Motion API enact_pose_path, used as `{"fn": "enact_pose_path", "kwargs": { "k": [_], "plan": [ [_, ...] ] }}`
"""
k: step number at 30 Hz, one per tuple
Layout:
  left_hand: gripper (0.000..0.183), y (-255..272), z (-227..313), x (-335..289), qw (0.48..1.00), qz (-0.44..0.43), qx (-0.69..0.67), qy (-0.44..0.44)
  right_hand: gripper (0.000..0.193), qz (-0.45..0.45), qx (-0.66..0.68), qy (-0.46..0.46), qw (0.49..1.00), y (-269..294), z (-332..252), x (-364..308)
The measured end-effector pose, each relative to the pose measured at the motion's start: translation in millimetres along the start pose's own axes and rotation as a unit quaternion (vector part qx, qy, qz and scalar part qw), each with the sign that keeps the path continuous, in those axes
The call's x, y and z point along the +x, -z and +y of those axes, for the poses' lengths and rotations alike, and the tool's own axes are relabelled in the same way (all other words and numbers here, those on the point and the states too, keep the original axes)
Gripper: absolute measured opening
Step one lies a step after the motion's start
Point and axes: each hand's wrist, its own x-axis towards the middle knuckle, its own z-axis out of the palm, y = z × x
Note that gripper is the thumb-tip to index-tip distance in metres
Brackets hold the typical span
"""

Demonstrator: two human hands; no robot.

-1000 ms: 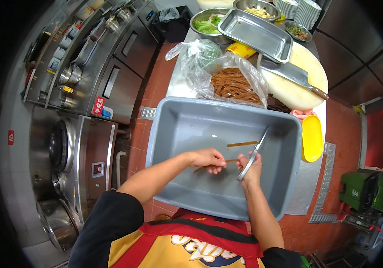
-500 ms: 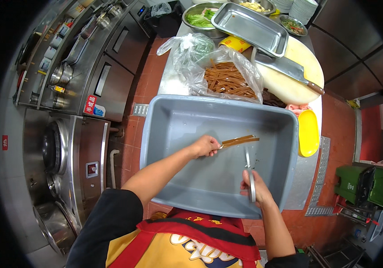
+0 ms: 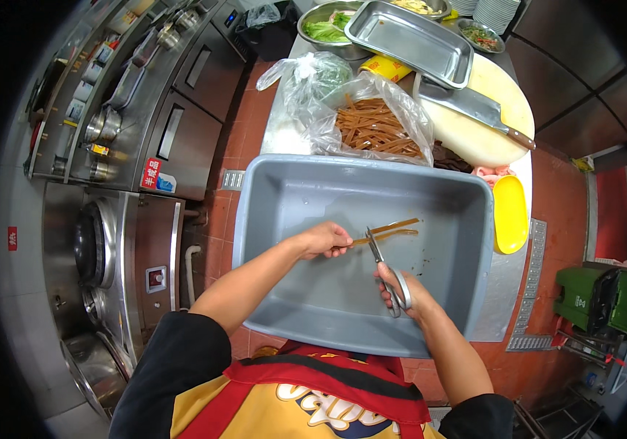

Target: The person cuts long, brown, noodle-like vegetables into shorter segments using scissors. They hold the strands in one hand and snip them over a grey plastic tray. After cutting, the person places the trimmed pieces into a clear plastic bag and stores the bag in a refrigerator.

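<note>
Scissors (image 3: 385, 269) now swing up in my right hand (image 3: 407, 293), blades meeting 2 strips (image 3: 390, 230) my left hand (image 3: 324, 239) pinches taut over the tub (image 3: 291, 183).

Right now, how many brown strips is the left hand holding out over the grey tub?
2 brown strips, side by side, pinched in the left hand above the grey tub, with the scissors in the right hand at them. Many more lie bagged beyond the tub.

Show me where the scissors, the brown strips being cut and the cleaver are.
scissors (image 3: 390, 274): head view, on the blades near the pivot.
brown strips (image 3: 394, 230): head view, mid-length over the tub.
cleaver (image 3: 467, 104): head view, on the flat blade.
</note>
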Motion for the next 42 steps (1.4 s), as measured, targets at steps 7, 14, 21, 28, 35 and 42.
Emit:
{"fn": "enact_pose_path", "kwargs": {
  "k": [7,14,21,28,35,42],
  "plan": [
    [0.017,-5.1,-4.6,16.7,0.964,0.133,0.184,-0.135,0.036,0.057,-0.062,0.029,0.996,2.3,-1.8,-34.4],
    [0.021,-92.2,25.8,67.3,0.753,0.307,0.545,-0.206,0.039,0.201,-0.008,0.085,0.976,11.6,11.5,-133.7],
    [0.014,-105.7,26.0,78.9,0.674,0.282,0.659,-0.178,0.035,0.328,0.003,0.154,0.932,24.6,37.4,-177.0],
    [0.017,-91.2,109.3,-10.4,0.753,0.366,0.51,-0.197,0.049,0.639,-0.237,0.215,0.7,121.4,84.6,-143.6],
    [0.026,-5.6,195.8,2.8,0.693,0.387,0.559,-0.239,0.053,0.533,-0.332,0.233,0.742,159.6,106.0,-75.0],
    [0.048,56.6,177.6,-17.7,0.681,0.603,0.373,-0.185,0.032,0.57,-0.437,0.243,0.652,120.8,9.5,-107.9]
  ]
}}
